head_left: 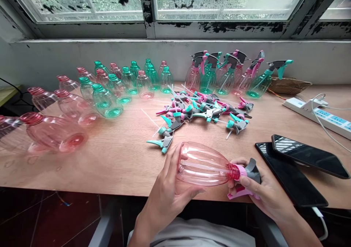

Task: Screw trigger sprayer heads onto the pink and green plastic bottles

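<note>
My left hand (167, 192) is wrapped round the body of a clear pink spray bottle (204, 164) lying on its side over the front edge of the wooden table (123, 159). My right hand (267, 192) grips the pink and grey trigger head (246, 181) seated at the bottle's threaded neck. The thin dip tube runs inside the bottle. A loose pile of teal and pink trigger heads (203, 111) lies just beyond the bottle.
Several open pink and teal bottles (109, 89) stand at the left and back. Finished bottles with heads (230, 75) line the back wall. Two dark phones (298, 166) lie at the right, beside a white power strip (320, 115) and a woven tray (289, 85).
</note>
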`<state>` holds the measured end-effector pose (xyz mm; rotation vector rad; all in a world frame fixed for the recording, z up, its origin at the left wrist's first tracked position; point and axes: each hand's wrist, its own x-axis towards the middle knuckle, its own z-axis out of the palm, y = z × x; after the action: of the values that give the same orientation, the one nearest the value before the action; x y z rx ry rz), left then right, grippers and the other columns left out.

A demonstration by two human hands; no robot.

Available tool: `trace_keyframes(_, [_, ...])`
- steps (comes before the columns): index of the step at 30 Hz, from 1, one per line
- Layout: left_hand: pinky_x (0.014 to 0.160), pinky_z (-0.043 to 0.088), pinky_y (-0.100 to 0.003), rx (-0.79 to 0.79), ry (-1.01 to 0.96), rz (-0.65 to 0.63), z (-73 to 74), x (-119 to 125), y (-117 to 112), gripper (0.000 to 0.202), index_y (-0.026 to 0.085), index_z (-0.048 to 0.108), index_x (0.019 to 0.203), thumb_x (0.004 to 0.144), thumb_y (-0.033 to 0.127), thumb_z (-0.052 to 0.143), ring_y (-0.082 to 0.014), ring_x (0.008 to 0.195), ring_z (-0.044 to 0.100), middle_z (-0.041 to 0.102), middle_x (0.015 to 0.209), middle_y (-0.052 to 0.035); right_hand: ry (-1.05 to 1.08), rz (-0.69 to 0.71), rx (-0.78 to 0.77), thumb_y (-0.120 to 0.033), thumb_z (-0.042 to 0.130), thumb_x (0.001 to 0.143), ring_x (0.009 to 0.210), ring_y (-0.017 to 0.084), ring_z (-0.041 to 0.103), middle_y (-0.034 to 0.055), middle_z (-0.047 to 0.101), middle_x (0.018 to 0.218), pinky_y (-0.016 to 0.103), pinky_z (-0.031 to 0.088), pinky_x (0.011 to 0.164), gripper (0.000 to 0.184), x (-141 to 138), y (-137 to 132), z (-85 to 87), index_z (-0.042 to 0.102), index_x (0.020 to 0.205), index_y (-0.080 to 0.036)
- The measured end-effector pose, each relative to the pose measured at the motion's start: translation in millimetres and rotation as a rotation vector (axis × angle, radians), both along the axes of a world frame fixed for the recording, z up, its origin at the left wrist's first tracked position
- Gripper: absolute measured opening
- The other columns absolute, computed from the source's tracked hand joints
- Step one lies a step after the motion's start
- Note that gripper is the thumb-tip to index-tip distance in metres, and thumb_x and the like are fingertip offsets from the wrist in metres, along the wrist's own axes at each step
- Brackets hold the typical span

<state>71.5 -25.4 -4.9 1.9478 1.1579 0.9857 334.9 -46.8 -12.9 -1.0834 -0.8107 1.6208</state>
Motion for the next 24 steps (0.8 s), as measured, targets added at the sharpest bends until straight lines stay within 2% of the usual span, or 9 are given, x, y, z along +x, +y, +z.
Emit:
trace_keyframes(6, [0.121,0.045,-0.043,-0.003,0.001,-0.001,0.0,0.0,-0.2,0.098,0.043,0.013,0.165,0.091,0.048,0.077,-0.0281,0.136,0.057,0.039,0.164,-0.0069,0.012,-0.019,0.018,-0.040,0.096,0.075,0.062,0.022,0.075,0.0037,0.082,0.071,0.036,0.066,0.060,0.039,-0.2,0.0,-0.8,0.076,0.103,-0.021])
trace_keyframes(11, [0.121,0.046,-0.044,-0.006,-0.002,0.001,-1.3,-0.2,-0.3,0.097,0.042,0.014,0.166,0.091,0.049,0.077,-0.0289,0.137,0.057,0.037,0.165,-0.0078,-0.003,-0.014,0.018,-0.041,0.095,0.076,0.062,0.023,0.075,0.0033,0.082,0.071,0.037,0.066,0.060,0.039,0.6,0.0,-1.8,0.076,0.104,-0.022])
trace_keyframes(17, [0.121,0.046,-0.043,-0.011,0.002,0.003,-0.7,-0.1,-0.2,0.097,0.044,0.014,0.165,0.091,0.049,0.077,-0.0283,0.137,0.058,0.036,0.167,-0.0059,0.023,-0.015,0.010,-0.040,0.096,0.075,0.064,0.021,0.075,0.0025,0.083,0.072,0.032,0.066,0.059,0.038,-0.4,0.0,-0.4,0.077,0.103,-0.023])
trace_keyframes(24, [0.119,0.048,-0.045,0.002,0.005,0.003,0.5,-0.1,-0.3,0.097,0.041,0.014,0.166,0.092,0.049,0.076,-0.0303,0.137,0.058,0.037,0.166,-0.0089,0.010,-0.011,-0.008,-0.040,0.096,0.075,0.062,0.022,0.075,0.0023,0.083,0.071,0.033,0.066,0.059,0.039,-0.2,-0.1,1.1,0.075,0.102,-0.023])
